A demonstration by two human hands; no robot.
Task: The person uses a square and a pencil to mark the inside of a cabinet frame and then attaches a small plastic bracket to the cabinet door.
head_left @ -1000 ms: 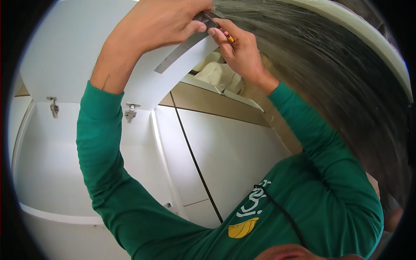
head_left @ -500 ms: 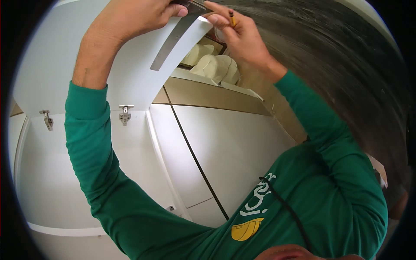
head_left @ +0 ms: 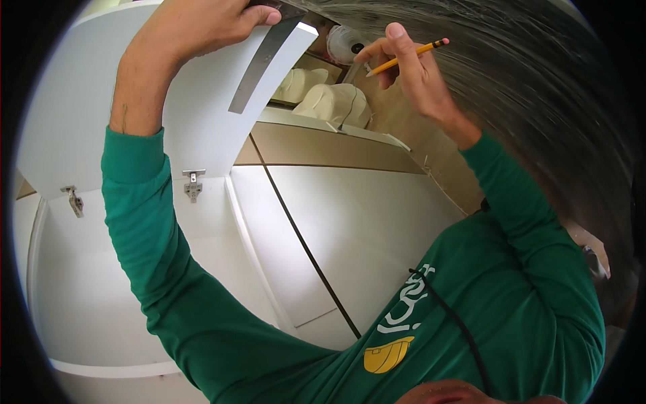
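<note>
A white cabinet door (head_left: 74,101) stands raised at the upper left. Against its face, near the right edge, lies a grey metal square (head_left: 259,71) with its blade pointing down. My left hand (head_left: 202,30) grips the upper end of the square, thumb over it; the other fingers run out of the picture at the top. Off to the right of the door edge, my right hand (head_left: 420,81) holds a yellow pencil (head_left: 387,66) between thumb and fingers. The pencil's sharpened tip points left and its pink eraser points right, touching nothing.
Two metal hinges (head_left: 194,186) join the door to a white cabinet box (head_left: 134,283) below. Beyond the door, pale rounded objects (head_left: 333,101) sit on a ledge. A dark streaked surface (head_left: 538,101) fills the right side. Large pale tiles (head_left: 350,222) with dark joints cover the floor.
My right hand has drawn back from the door edge, down and to the right, with the pencil. My left hand and the square have shifted slightly left.
</note>
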